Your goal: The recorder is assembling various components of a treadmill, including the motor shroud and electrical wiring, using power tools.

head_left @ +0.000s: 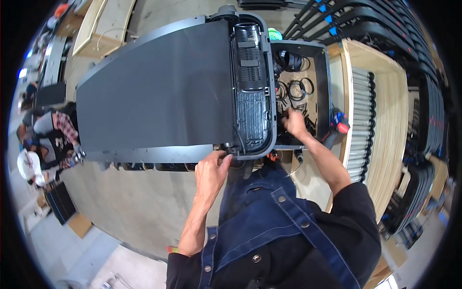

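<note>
A treadmill (pixel 159 86) with a wide black belt lies before me, its motor compartment (pixel 252 111) uncovered at the right end. My left hand (pixel 211 168) is at the near edge of the frame, by the end of the roller (pixel 226 144). Its fingers are curled there, and what they hold, if anything, is hidden. To the right, my right hand (pixel 294 123) reaches down into a grey bin (pixel 323 72) of small black parts. Its fingers are bent together among the parts; I cannot make out what is between them. Black cable loops (pixel 296 90) lie farther back in the bin.
A cordless power tool (pixel 339 124) in red and blue stands at the bin's right side. Beyond it, a wooden crate (pixel 380 62) holds a row of metal tubes (pixel 361 120). Black frames (pixel 365 19) are stacked at the far right. Other people (pixel 43 139) work at the far left.
</note>
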`<state>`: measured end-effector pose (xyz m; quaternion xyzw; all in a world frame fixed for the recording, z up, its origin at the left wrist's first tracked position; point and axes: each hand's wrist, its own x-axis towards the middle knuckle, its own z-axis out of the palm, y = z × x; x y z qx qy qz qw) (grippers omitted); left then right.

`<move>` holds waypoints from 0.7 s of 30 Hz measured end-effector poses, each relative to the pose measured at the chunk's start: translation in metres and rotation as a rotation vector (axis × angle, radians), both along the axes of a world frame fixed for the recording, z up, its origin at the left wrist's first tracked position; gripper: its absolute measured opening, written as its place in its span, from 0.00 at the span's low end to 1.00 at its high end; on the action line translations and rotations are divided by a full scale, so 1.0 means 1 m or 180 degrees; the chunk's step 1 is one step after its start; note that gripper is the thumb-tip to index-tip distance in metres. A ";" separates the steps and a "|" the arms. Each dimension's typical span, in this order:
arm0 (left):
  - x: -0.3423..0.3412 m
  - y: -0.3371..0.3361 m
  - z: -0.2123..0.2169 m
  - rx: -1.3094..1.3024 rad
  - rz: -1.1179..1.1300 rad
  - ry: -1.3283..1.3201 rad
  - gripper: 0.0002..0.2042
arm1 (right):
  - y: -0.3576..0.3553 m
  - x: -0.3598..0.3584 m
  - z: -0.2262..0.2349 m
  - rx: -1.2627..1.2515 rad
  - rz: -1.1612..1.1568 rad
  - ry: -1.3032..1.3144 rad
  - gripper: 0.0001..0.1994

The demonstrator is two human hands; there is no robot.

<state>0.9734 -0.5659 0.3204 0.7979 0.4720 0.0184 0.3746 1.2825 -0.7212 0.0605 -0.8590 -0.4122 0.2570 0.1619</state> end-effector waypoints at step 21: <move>0.074 0.095 -0.023 0.1772 -0.5669 -0.0338 0.07 | 0.030 -0.140 0.224 0.0743 0.0812 0.0221 0.03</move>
